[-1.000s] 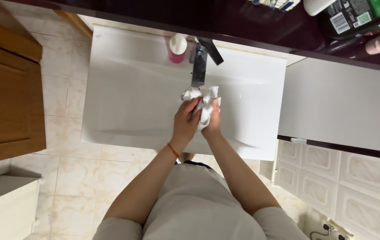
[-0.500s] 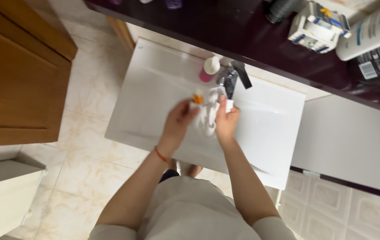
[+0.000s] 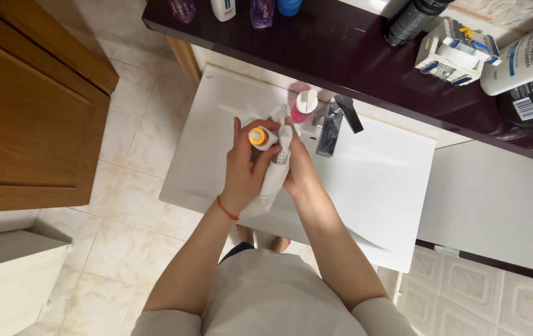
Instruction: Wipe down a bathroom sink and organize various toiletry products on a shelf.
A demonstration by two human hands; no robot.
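Over the white sink [image 3: 366, 186], my left hand [image 3: 243, 168] and my right hand [image 3: 299, 174] together grip a white patterned cloth [image 3: 274, 171] that hangs down between them. The left hand's fingers also press on a small orange-capped item [image 3: 257, 136] wrapped at the cloth's top. A red string bracelet circles my left wrist. The dark metal tap [image 3: 332, 127] stands just right of the hands, and a pink bottle with a white cap [image 3: 304, 104] stands behind them on the sink's rim.
A dark shelf [image 3: 341, 43] above the sink carries several bottles, a black can [image 3: 413, 15] and a white box [image 3: 456, 50]. A wooden cabinet [image 3: 23, 112] stands at the left, a white cabinet [image 3: 497, 205] at the right. The floor is beige tile.
The view has swung so the sink sits further right. Both hands moved left, away from under the tap, and the orange-capped item now shows at the top of the cloth.
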